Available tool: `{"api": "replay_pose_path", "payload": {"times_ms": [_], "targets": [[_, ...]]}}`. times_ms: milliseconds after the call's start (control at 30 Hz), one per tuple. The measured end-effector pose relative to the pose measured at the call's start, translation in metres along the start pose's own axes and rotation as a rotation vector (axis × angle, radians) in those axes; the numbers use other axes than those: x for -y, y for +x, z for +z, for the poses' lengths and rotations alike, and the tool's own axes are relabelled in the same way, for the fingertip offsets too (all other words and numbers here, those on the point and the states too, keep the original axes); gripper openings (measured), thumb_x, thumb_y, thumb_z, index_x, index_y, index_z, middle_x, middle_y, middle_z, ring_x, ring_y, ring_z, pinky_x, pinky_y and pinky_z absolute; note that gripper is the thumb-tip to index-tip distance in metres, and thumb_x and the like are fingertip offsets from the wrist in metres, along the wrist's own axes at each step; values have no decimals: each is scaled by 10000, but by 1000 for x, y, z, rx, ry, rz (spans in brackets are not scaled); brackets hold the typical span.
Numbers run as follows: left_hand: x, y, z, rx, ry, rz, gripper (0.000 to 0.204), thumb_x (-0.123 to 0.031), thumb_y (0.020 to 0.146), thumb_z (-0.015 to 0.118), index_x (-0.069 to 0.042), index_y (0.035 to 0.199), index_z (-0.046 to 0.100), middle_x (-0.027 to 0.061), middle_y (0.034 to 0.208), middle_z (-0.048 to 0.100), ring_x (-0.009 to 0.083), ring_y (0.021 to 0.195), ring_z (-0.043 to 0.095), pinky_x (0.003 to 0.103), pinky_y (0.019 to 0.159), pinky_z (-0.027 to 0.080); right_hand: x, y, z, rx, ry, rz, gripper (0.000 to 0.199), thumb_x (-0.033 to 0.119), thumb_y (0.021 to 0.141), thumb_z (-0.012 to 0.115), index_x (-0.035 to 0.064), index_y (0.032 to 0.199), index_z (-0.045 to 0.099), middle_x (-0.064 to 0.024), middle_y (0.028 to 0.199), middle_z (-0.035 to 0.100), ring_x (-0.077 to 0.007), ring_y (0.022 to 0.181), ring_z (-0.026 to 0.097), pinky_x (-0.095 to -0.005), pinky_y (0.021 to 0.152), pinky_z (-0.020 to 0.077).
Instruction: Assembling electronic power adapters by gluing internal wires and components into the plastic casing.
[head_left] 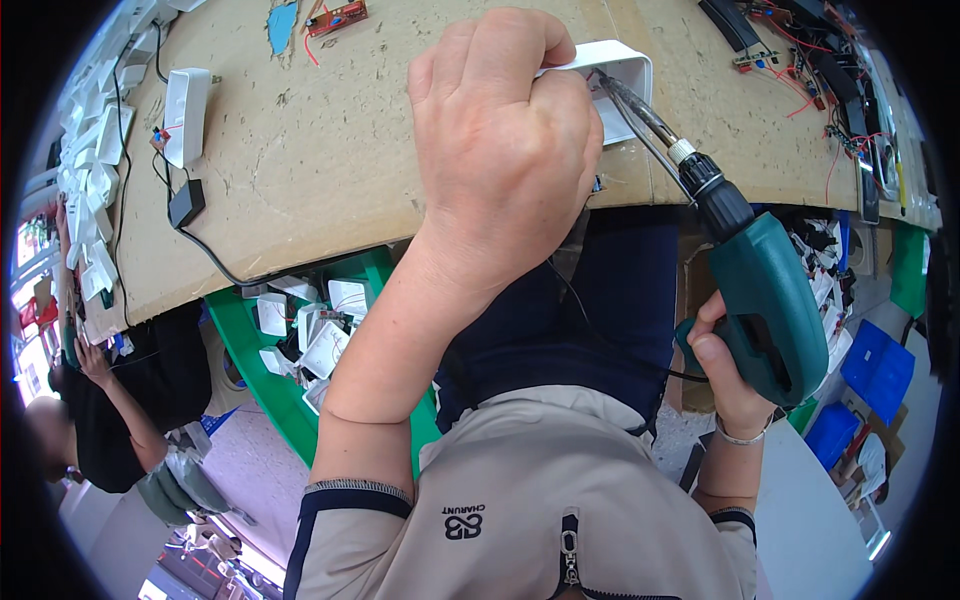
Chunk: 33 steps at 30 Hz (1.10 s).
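Note:
My left hand (505,130) is closed at the left side of an open white plastic case (628,72), its fingers curled and partly hidden by the back of the hand. In my right hand (732,375) is a green soldering gun (765,290), gripped by its handle. The gun's thin metal tip reaches up and left into the case, close to my left fingers. What the tip touches inside is too small to make out. A black cable hangs below, near the gun's handle.
On the worn tabletop (310,170), a white case with a cable (187,118) stands left, and a red circuit board (337,18) lies farther back. Circuit boards with red wires (790,60) crowd the right. A green bin (255,350) of white parts sits below; another person (110,400) works at left.

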<state>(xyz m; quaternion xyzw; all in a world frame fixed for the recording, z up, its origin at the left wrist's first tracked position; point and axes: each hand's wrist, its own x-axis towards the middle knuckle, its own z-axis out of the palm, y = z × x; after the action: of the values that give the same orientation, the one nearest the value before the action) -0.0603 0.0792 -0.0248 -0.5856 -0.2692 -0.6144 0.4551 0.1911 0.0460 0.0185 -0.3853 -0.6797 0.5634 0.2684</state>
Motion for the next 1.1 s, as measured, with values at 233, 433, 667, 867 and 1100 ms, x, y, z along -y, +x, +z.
{"api": "replay_pose_path", "payload": {"times_ms": [233,433,667,867,1100], "targets": [[-33,31,-20,787,285,-541,62,1,560,627,-2,616,601,75,763,531,201,680,505,301,608,395,2,2,1,8,-21,-57,286,15,724,664,-8,995,575,-47,777,597,-111,670,560,-230,607,464],[-33,31,-19,786,282,-537,62,0,558,626,-3,613,600,76,763,531,202,676,502,302,605,391,4,-2,2,-18,14,23,297,7,730,649,-15,1015,566,-69,813,605,-110,663,558,-233,591,460],[-33,31,-19,799,292,-538,59,1,561,625,-5,614,601,73,760,529,204,681,501,302,611,392,-2,-6,-1,12,8,19,458,57,710,655,-34,1117,465,-149,969,562,-153,678,559,-257,607,470],[-33,32,-19,792,293,-542,57,-3,563,628,-7,613,600,71,761,528,204,682,499,302,612,392,-1,-6,-1,39,12,24,467,39,718,638,-36,1139,448,-163,994,555,-156,685,560,-261,610,472],[-33,32,-19,799,301,-546,58,-2,560,628,-5,610,598,71,755,524,205,679,499,305,608,394,-2,-5,-1,46,-11,11,455,55,717,646,-34,1122,460,-147,954,560,-148,677,552,-256,605,469]]}}
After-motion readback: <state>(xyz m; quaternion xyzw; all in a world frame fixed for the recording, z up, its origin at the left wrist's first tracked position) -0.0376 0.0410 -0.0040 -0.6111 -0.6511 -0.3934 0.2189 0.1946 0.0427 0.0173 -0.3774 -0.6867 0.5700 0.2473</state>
